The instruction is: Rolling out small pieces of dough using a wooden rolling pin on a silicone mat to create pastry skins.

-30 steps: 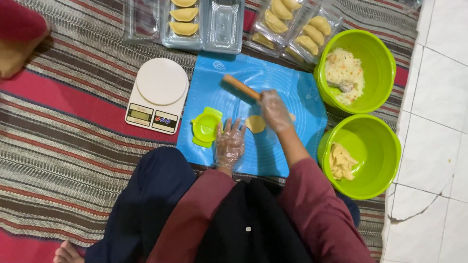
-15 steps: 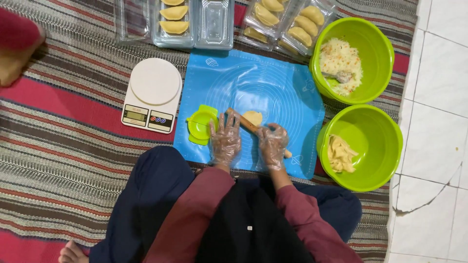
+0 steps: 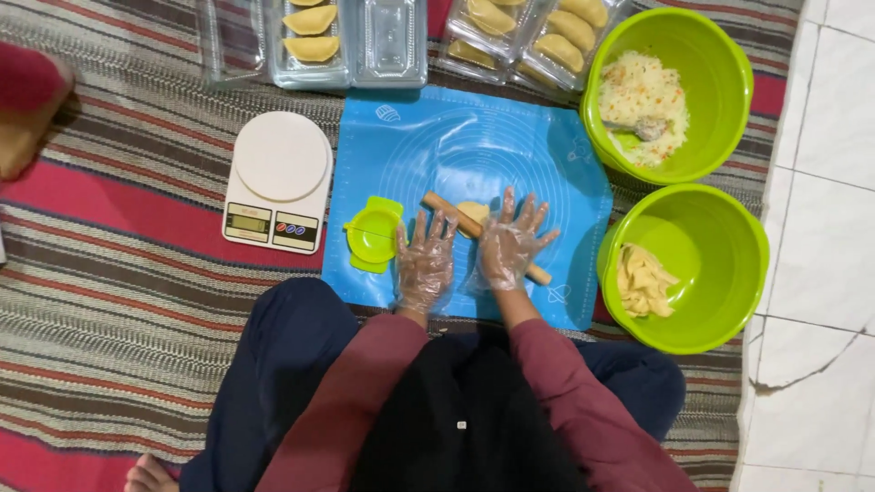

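Bare blue mat (image 3: pixel 474 137) lies ahead of the hands (image 3: pixel 465 251); green press (image 3: pixel 372 235) and bowls (image 3: pixel 693 264) flank them.

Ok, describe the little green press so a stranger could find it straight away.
Find the blue mat on the striped rug. At its left edge, between the white scale and the gloved left hand, lies the green press: small, round-cupped, far smaller than the two green bowls.
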